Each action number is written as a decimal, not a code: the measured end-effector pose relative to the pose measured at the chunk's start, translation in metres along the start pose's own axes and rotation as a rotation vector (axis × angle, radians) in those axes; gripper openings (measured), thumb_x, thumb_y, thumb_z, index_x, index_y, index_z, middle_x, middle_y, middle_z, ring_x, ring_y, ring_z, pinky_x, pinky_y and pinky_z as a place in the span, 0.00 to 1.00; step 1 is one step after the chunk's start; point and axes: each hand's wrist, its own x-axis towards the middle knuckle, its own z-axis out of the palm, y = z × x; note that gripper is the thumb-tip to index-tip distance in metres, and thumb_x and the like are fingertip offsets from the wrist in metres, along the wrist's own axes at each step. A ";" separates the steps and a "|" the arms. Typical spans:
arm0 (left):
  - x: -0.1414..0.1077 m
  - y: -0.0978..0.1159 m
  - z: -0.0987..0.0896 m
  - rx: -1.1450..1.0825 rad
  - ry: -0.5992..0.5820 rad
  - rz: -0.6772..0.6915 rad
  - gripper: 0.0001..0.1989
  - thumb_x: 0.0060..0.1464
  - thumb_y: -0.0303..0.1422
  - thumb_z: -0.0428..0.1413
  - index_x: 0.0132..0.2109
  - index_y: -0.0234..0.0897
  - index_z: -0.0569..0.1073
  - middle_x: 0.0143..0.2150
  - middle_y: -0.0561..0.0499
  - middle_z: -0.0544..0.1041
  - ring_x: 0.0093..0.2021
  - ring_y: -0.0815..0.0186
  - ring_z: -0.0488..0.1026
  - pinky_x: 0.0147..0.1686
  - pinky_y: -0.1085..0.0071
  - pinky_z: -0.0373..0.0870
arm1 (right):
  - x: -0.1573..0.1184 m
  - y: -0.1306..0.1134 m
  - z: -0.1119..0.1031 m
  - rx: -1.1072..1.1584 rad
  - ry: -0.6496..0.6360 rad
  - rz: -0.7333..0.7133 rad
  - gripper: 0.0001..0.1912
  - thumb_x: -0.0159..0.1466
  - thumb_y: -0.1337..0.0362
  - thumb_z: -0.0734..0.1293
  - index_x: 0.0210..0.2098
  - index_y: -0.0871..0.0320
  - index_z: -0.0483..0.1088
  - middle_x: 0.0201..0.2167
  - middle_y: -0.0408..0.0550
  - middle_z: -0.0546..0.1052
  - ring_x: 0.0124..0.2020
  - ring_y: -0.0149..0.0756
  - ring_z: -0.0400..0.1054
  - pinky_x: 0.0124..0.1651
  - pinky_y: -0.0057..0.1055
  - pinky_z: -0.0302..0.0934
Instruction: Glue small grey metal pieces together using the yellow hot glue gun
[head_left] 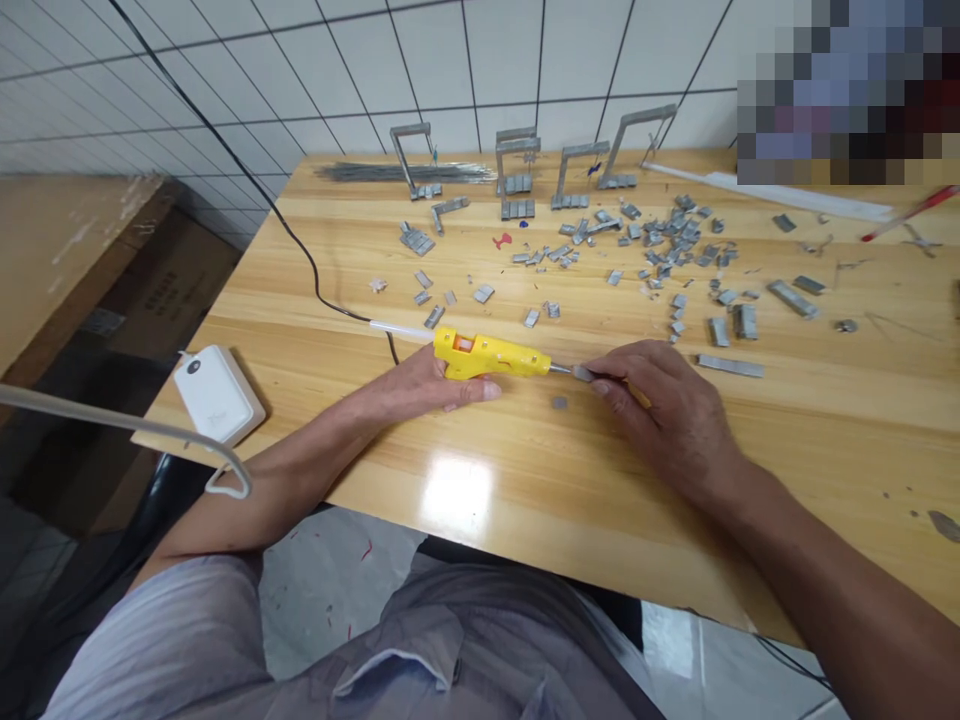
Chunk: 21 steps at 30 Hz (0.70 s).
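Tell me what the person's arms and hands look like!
The left hand and right hand wear no gloves, and I see no rings or watch. The left arm has a short grey sleeve. Any sleeve on the right arm is out of view.

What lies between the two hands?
Head view: yellow glue gun, its metal nozzle, a grey piece in the right hand, and a loose grey chip on the table.

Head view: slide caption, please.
Left hand holds a yellow glue gun, nozzle at a grey piece in the right hand.
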 end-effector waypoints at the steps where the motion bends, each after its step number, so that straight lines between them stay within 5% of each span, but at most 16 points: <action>1: 0.000 0.000 0.000 0.007 -0.006 0.007 0.19 0.51 0.44 0.71 0.33 0.38 0.72 0.23 0.58 0.66 0.23 0.72 0.61 0.23 0.74 0.57 | 0.000 0.000 0.000 -0.005 -0.001 -0.004 0.10 0.76 0.67 0.66 0.51 0.51 0.78 0.43 0.50 0.84 0.44 0.44 0.78 0.46 0.43 0.73; 21: 0.000 -0.002 0.000 0.066 0.035 -0.053 0.20 0.52 0.47 0.70 0.34 0.37 0.72 0.22 0.59 0.66 0.23 0.72 0.61 0.24 0.75 0.58 | 0.000 0.000 0.002 -0.023 0.011 -0.054 0.07 0.76 0.68 0.67 0.51 0.54 0.77 0.43 0.51 0.83 0.44 0.42 0.78 0.47 0.40 0.73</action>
